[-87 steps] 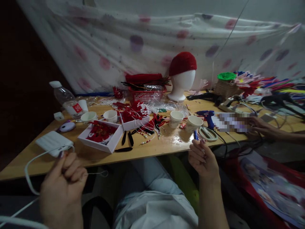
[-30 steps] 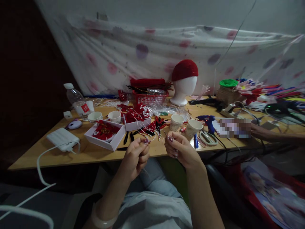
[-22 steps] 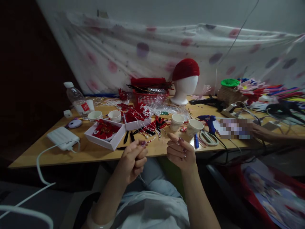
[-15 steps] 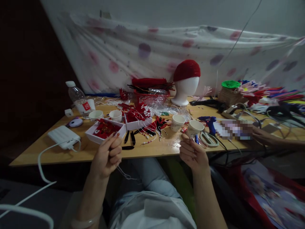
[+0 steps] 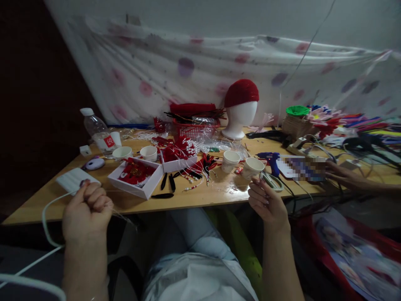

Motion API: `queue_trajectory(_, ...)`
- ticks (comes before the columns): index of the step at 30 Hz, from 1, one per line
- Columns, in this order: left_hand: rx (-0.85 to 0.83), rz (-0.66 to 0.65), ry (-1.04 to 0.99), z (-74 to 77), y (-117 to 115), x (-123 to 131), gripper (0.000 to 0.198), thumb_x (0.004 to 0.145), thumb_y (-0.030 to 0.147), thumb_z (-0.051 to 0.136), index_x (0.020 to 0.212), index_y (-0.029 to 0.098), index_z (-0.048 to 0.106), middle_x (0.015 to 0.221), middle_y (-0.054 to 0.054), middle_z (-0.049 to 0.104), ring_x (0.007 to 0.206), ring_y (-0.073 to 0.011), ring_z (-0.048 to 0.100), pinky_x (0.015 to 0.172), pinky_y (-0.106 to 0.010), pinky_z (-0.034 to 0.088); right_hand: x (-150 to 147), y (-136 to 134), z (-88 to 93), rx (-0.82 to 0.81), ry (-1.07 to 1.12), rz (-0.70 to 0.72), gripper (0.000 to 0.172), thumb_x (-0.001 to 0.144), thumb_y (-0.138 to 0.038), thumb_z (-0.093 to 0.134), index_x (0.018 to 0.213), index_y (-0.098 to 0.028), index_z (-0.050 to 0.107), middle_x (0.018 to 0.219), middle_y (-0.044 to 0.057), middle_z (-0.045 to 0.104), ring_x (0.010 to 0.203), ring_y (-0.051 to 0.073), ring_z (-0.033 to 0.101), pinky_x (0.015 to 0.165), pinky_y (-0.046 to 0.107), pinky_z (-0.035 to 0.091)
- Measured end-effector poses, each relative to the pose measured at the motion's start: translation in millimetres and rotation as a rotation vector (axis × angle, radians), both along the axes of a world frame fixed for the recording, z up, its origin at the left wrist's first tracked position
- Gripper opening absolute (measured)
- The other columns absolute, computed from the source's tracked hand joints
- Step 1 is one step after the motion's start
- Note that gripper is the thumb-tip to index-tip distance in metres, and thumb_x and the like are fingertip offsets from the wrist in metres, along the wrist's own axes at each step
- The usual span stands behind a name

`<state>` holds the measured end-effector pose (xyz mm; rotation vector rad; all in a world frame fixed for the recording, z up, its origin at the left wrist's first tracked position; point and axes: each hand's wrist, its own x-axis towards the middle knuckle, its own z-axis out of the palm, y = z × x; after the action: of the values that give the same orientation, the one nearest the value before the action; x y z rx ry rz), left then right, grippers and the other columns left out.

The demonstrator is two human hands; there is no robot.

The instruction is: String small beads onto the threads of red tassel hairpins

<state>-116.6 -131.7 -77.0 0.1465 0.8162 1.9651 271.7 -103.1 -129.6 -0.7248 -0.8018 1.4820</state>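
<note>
My left hand (image 5: 88, 209) is closed in a fist around a thin pale thread (image 5: 127, 217), whose loose ends hang from the side of the fist. It is in front of the white power bank (image 5: 70, 180). My right hand (image 5: 266, 200) pinches with thumb and forefinger just in front of the paper cup (image 5: 253, 166) and the scissors (image 5: 272, 182). A faint line of the thread runs across the space between both hands. Between them on the table are a white box (image 5: 125, 187) of red ornaments and several black clips (image 5: 163, 195).
A foam head (image 5: 238, 119) wearing a red cap stands at the back beside a red basket (image 5: 194, 128). A bottle (image 5: 99, 133) is at the left. A blue glue gun (image 5: 272, 161) lies right, near another person's hand (image 5: 341, 174). Cables trail along the right.
My left hand has moved left and toward me, away from the white box. My right hand has shifted slightly right. The gap between them is wider, and the view has shifted a little.
</note>
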Motion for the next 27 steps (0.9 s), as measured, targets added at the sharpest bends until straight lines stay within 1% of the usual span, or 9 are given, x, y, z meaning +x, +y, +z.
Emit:
queue_trajectory(2,-0.019,0.06,0.1,-1.2,-2,3,0.037,0.099,0.003,0.031,0.066,0.018,0.039,0.046,0.01,0.026,0.036,-0.0054,0.013,0.031,-0.015,0.015,0,-1,2.3,-0.001,-0.058,0.006,0.037,0.073,-0.041,0.081,0.073,-0.021,0.049,0.055,-0.013,0.014,0.045,0.005,0.001,0.033,0.012,0.015)
queue_trajectory(4,-0.009,0.025,0.272,-7.4,-3,8,0.03,0.092,0.007,0.047,0.065,0.018,0.039,0.045,0.011,0.029,0.035,-0.0055,0.014,0.032,-0.016,0.015,-1,-2,5.3,-0.011,-0.13,0.019,0.04,0.073,-0.045,0.081,0.072,-0.021,0.049,0.052,-0.013,0.02,0.043,0.004,0.006,0.034,0.013,0.016)
queue_trajectory(7,-0.031,-0.074,0.734,-22.9,-4,10,0.018,0.077,0.017,0.065,0.073,0.022,0.048,0.044,0.011,0.04,0.036,-0.0072,0.029,0.036,-0.016,0.022,-6,-7,9.3,-0.022,-0.239,0.03,0.044,0.075,-0.049,0.08,0.069,-0.02,0.047,0.051,-0.011,0.028,0.042,0.004,0.016,0.035,0.014,0.019)
queue_trajectory(10,-0.193,-0.174,1.319,-34.9,-5,4,0.017,0.077,0.029,0.063,0.094,0.025,0.06,0.059,0.003,0.066,0.056,-0.0177,0.061,0.052,-0.023,0.044,-12,-14,11.4,-0.022,-0.334,0.037,0.046,0.075,-0.052,0.079,0.068,-0.019,0.047,0.052,-0.009,0.034,0.042,0.004,0.022,0.036,0.015,0.02)
queue_trajectory(13,-0.32,-0.135,1.62,-34.1,-12,0,0.02,0.081,0.034,0.058,0.099,0.028,0.062,0.081,-0.002,0.076,0.08,-0.0265,0.072,0.066,-0.031,0.051,-17,-20,12.1,-0.013,-0.406,0.057,0.047,0.077,-0.054,0.077,0.066,-0.018,0.048,0.053,-0.007,0.039,0.043,0.004,0.027,0.038,0.016,0.021)
queue_trajectory(16,-0.297,0.017,1.587,-25.7,-24,6,0.009,0.08,0.035,0.059,0.086,0.028,0.058,0.072,0.0,0.075,0.073,-0.026,0.073,0.064,-0.031,0.053,-22,-24,13.4,0.017,-0.473,0.095,0.046,0.082,-0.055,0.072,0.067,-0.017,0.051,0.054,-0.006,0.041,0.043,0.005,0.031,0.039,0.017,0.023)
queue_trajectory(21,-0.074,0.199,1.249,-20.0,-32,25,0.013,0.081,0.032,0.067,0.083,0.026,0.056,0.066,0.003,0.072,0.069,-0.0205,0.073,0.076,-0.031,0.056,-31,-27,19.7,0.091,-0.566,0.155,0.047,0.087,-0.059,0.064,0.07,-0.018,0.049,0.056,-0.006,0.04,0.046,0.006,0.033,0.041,0.019,0.024)
queue_trajectory(24,0.0,0.195,1.187,-25.9,-27,39,0.015,0.082,0.033,0.07,0.08,0.024,0.057,0.092,-0.002,0.076,0.101,-0.0218,0.07,0.096,-0.033,0.049,-40,-28,22.0,0.099,-0.57,0.172,0.048,0.089,-0.059,0.061,0.068,-0.019,0.046,0.057,-0.005,0.04,0.046,0.006,0.033,0.042,0.019,0.024)
queue_trajectory(27,0.08,0.01,1.036,-39.0,-19,66,0.021,0.085,0.042,0.067,0.083,0.024,0.056,0.113,-0.006,0.072,0.12,-0.0227,0.06,0.106,-0.036,0.041,-58,-31,19.9,0.105,-0.549,0.232,0.048,0.088,-0.062,0.06,0.071,-0.019,0.045,0.058,-0.006,0.039,0.047,0.006,0.032,0.043,0.02,0.024)
